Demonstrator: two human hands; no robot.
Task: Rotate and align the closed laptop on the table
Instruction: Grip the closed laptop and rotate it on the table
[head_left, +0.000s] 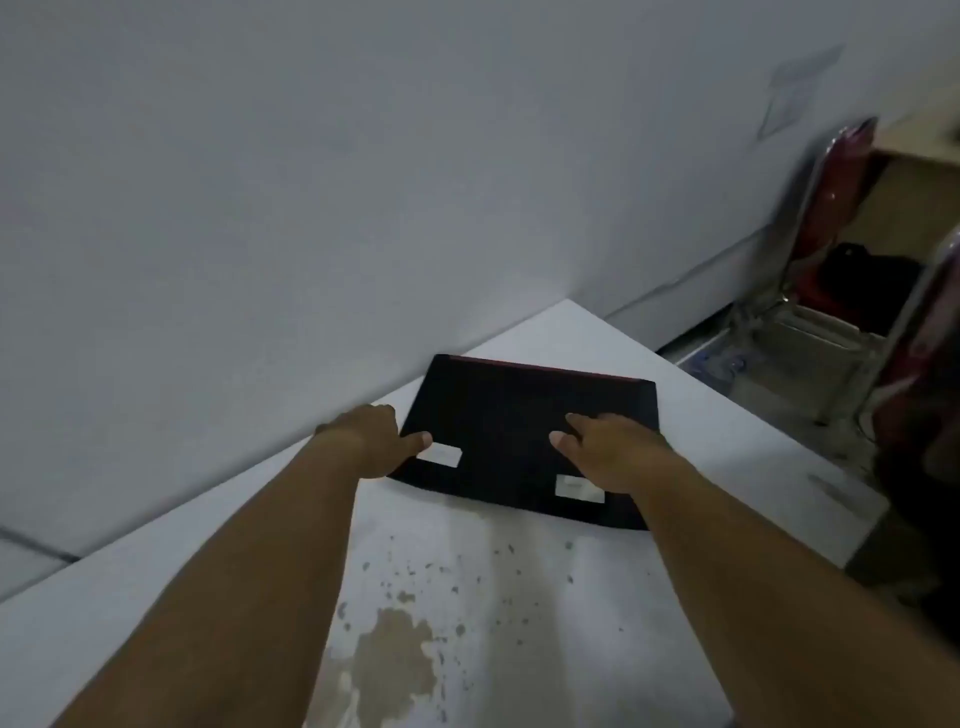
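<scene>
A closed black laptop (509, 415) with a red strip along its far edge and two pale stickers on its lid lies flat on the white table (727, 415), close to the wall. My left hand (374, 439) grips the laptop's left edge, thumb on top near one sticker. My right hand (613, 457) rests flat on the lid toward its right side, fingers spread and pointing left, partly covering the other sticker. The laptop sits slightly skewed to the table's edges.
A grey wall (311, 208) runs along the table's far left side. The tabletop near me has a brown stain and worn specks (400, 660). Chairs with metal frames and red backs (831, 208) stand to the right, beyond the table's edge.
</scene>
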